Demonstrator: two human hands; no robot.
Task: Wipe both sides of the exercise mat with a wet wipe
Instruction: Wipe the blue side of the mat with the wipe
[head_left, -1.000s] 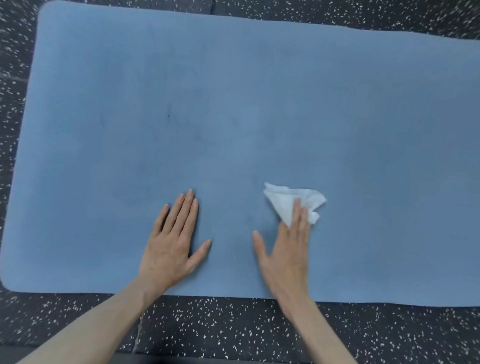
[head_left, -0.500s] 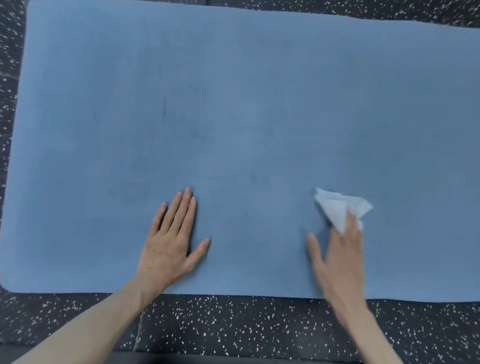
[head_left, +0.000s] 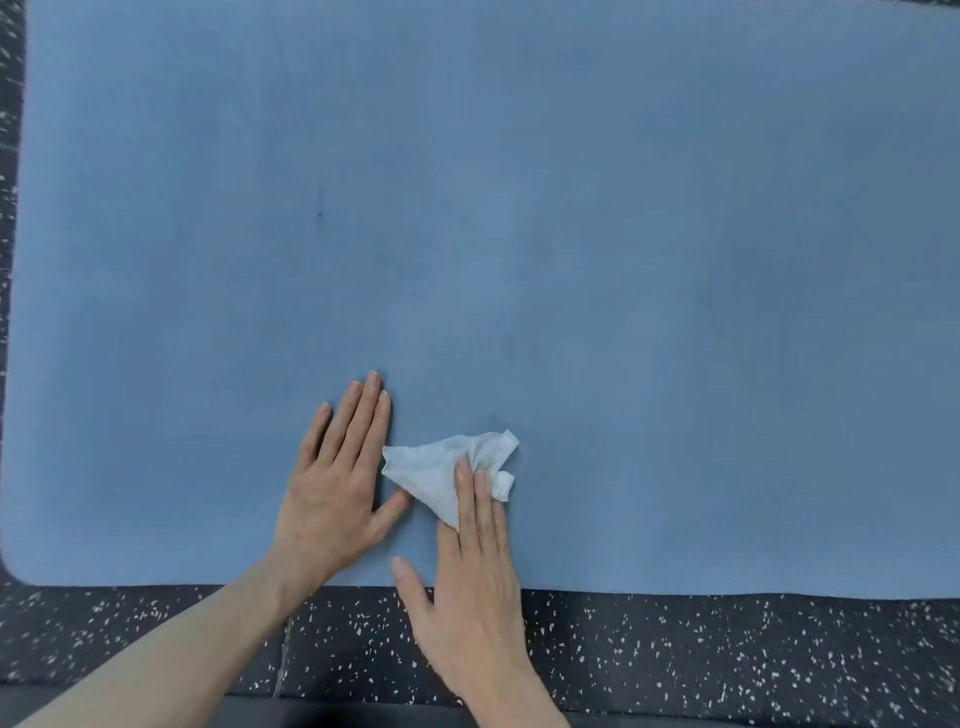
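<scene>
Blue foam exercise mat (head_left: 519, 234), likely soft and limp: left hand (head_left: 337, 483) flat, right hand (head_left: 467, 587) straight fingers (head_left: 475, 499) pressing the wet wipe (head_left: 436, 467).

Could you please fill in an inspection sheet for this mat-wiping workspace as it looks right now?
Surface: black speckled floor, mostly covered by the mat.
Job's things: blue exercise mat lying flat; crumpled white wet wipe on it near its front edge.
Clutter: nothing seen.
Grips: left hand flat on the mat, fingers straight, thumb beside the wipe; right hand presses the wipe down with straight fingertips.
Cables: nothing seen.
Surroundings: only floor at the left and front edges; the mat runs out of view to the right.
</scene>
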